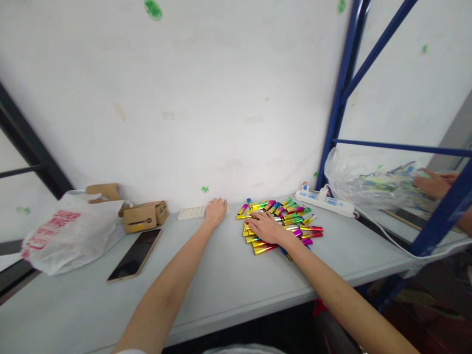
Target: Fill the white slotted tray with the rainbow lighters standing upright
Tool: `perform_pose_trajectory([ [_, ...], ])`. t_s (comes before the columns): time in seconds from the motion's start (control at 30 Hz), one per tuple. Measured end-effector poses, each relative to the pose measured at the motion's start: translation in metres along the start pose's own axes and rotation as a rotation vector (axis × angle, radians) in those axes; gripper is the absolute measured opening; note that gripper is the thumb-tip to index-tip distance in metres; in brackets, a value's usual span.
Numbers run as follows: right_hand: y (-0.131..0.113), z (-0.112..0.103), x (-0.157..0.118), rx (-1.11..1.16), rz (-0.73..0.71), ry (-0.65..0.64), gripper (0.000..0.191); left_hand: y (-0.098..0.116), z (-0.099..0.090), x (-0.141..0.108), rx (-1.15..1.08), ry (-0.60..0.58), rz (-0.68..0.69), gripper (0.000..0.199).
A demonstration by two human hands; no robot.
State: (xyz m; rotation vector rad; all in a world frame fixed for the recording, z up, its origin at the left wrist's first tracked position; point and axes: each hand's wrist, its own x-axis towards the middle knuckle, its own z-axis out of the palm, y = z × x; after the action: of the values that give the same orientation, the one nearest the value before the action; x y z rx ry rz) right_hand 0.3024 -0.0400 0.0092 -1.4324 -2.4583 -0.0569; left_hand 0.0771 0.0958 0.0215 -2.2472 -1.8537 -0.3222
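My left hand (pixel 216 212) is at the back of the table by the wall, its fingers bent over the right part of a shallow white tray (pixel 191 213) that looks marked with rows of small holes. To the right spreads a pile of small shiny lighter-like tubes (pixel 263 248) in gold, red, purple, green and blue. Across the pile's left side lies my right hand (pixel 266 227), palm down with the fingers stretched out. Whatever is under its palm is hidden.
A phone (pixel 135 254), a small cardboard box (pixel 142 219) and a white plastic bag (pixel 77 236) lie on the left. A white power strip (pixel 326 202) with a cable stands at right, beside a blue metal frame (pixel 337 108). Beyond it, another person's hands (pixel 435 183) are near a clear bag.
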Motion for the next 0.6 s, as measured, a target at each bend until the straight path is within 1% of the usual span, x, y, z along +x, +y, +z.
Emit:
perform_pose_trajectory([
  [0.07, -0.001, -0.001, 0.0, 0.003, 0.004, 0.003, 0.048, -0.001, 0.005, 0.003, -0.013, 0.028, -0.031, 0.055],
  [0.17, -0.002, -0.002, 0.0, 0.009, 0.011, -0.003, 0.047, -0.005, 0.007, 0.011, -0.05, 0.037, -0.021, 0.052],
  [0.23, -0.001, -0.002, 0.0, 0.012, 0.01, -0.008, 0.048, -0.011, 0.003, 0.014, -0.078, 0.034, 0.009, 0.049],
  [0.3, 0.0, -0.001, 0.001, 0.019, 0.008, -0.006, 0.047, -0.021, -0.005, 0.013, -0.107, 0.028, 0.07, 0.044],
  [0.37, 0.001, 0.0, 0.002, 0.026, 0.007, -0.001, 0.047, -0.038, -0.016, 0.004, -0.135, 0.026, 0.157, 0.041],
  [0.47, 0.001, 0.0, 0.003, 0.025, 0.014, 0.003, 0.046, -0.075, -0.03, -0.017, -0.148, 0.04, 0.24, 0.042],
  [0.53, 0.001, -0.001, 0.004, 0.027, 0.018, -0.005, 0.045, -0.104, -0.033, -0.032, -0.142, 0.031, 0.246, 0.046],
  [0.6, 0.002, -0.003, 0.005, 0.034, 0.015, -0.024, 0.044, -0.132, -0.032, -0.046, -0.139, -0.021, 0.263, 0.053],
])
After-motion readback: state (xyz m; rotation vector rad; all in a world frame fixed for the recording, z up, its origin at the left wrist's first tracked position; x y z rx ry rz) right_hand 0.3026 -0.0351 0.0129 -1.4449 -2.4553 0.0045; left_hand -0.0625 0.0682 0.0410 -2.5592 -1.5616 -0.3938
